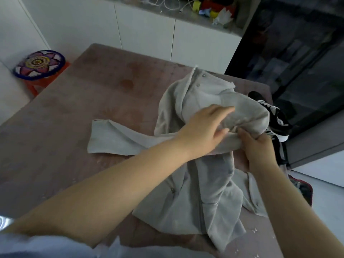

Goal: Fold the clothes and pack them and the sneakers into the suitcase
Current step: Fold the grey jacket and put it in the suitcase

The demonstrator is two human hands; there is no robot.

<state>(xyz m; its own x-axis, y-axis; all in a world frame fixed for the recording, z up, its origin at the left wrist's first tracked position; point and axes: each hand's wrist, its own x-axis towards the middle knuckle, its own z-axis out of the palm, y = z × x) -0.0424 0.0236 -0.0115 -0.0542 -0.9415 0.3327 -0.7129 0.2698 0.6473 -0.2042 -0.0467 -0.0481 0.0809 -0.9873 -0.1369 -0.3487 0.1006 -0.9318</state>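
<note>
Sneakers, black with white stripes and white soles point(277, 118), sit just beyond the right hand point(258, 148) at the far edge of the dusty-pink tabletop point(93, 108). The bunched cloth in front of them partly covers them. That cloth is a pale grey soft garment with metal snaps point(204, 192), crumpled under and around both hands. One flat panel stretches away to the left of the left hand point(206, 127), and the rest trails back beneath the forearms.

The left hand lies on the raised bunch with its fingers nearly straight, pressing it down. The right hand curls round a rolled fold just beside it, and the two hands almost touch.

Far to the left of the left hand stands a round stool with a flower-patterned cushion and orange legs point(40, 65). Beyond both hands run white cabinets point(149, 30) under a grey counter point(189, 14) strewn with white cables, yellow rolls and scraps. A dark glass-fronted unit point(297, 62) rises to the right of the right hand.

Below the right forearm, off the tabletop's edge, a corner of a dark case with a red rim point(305, 187) shows. It may be the suitcase, but its contents cannot be made out.

The right fingertips are buried in the fabric. Whether one sneaker or two lies there is hard to tell.
</note>
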